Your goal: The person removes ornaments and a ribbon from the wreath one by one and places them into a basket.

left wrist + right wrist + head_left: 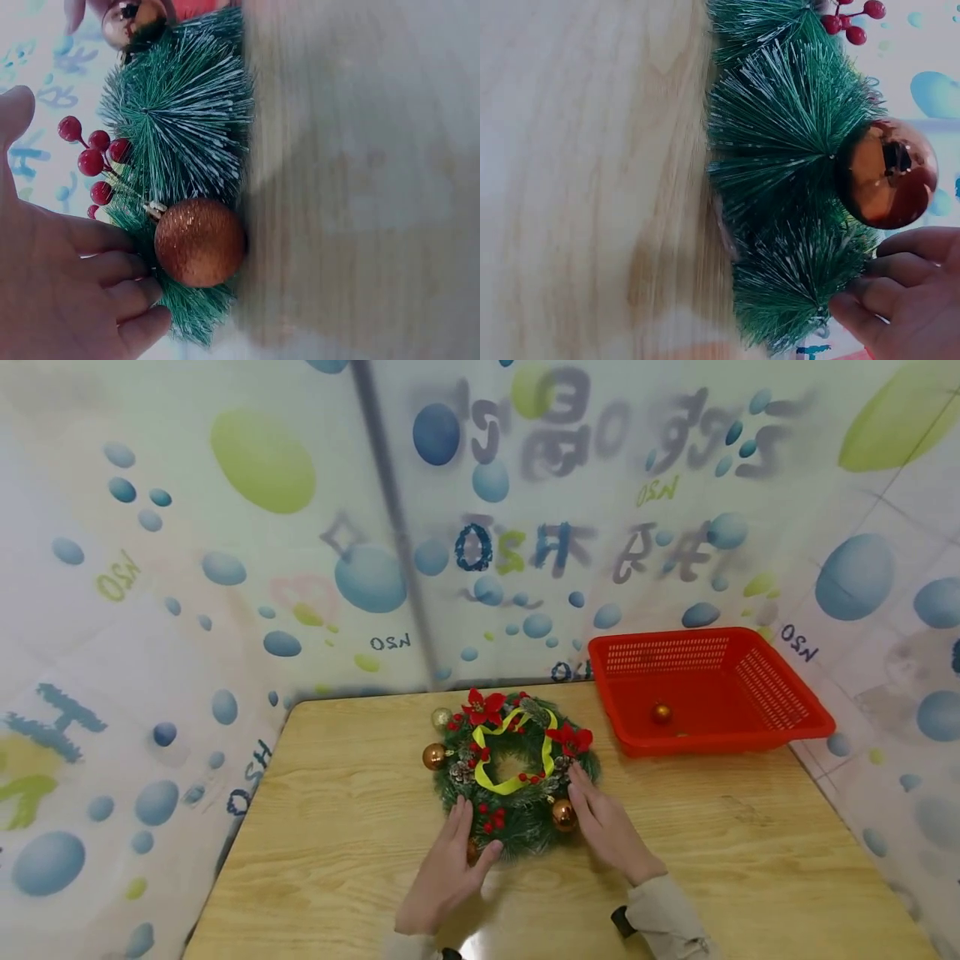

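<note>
A green Christmas wreath (521, 839) lies on the wooden table, trimmed with red poinsettias (572, 739), berries (491, 818), pine cones and baubles. A loop of yellow ribbon (501, 788) rests on top of it. My left hand (444, 875) touches the wreath's near left edge, its fingers against the needles beside a glittery copper bauble (199, 243). On the near right side, my right hand (609, 833) lays its fingers along the edge, next to a shiny copper bauble (887, 173). Parts of the wreath's rim are hidden behind both hands.
At the back right stands a red plastic basket (712, 745) with one small orange-gold bauble (661, 712) inside. A copper bauble (434, 757) and a gold glittery one (442, 718) stick out at the wreath's left. A patterned wall (510, 610) rises behind the table (337, 827).
</note>
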Demonstrator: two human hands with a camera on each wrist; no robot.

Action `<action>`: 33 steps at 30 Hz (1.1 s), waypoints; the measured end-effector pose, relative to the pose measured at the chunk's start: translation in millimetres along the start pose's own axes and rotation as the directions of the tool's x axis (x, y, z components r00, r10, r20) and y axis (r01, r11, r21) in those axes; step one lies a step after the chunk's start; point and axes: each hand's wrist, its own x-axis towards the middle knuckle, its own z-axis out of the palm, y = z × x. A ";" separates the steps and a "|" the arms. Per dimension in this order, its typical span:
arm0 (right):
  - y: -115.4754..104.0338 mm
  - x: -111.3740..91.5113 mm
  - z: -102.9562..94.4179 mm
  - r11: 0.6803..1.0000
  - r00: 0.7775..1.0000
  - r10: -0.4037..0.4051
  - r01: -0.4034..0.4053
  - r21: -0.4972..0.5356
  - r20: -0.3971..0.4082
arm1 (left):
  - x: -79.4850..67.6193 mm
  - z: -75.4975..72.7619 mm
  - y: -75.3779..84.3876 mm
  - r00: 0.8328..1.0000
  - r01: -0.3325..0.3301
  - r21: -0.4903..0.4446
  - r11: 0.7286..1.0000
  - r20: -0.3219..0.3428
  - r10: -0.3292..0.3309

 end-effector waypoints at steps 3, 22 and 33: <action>3.7 4.0 -3.8 1.000 1.000 -0.012 0.012 0.004 0.001 | -4.2 3.4 3.5 1.000 -0.001 0.001 1.000 0.012 0.001; 7.2 28.2 -15.0 0.996 0.987 0.086 -0.085 -0.014 0.134 | -20.5 19.3 18.4 0.999 -0.036 0.029 0.999 0.034 0.035; 6.8 32.4 -14.8 0.996 0.986 0.084 -0.084 -0.008 0.147 | -25.6 21.4 22.9 1.000 -0.008 0.029 1.000 0.026 0.007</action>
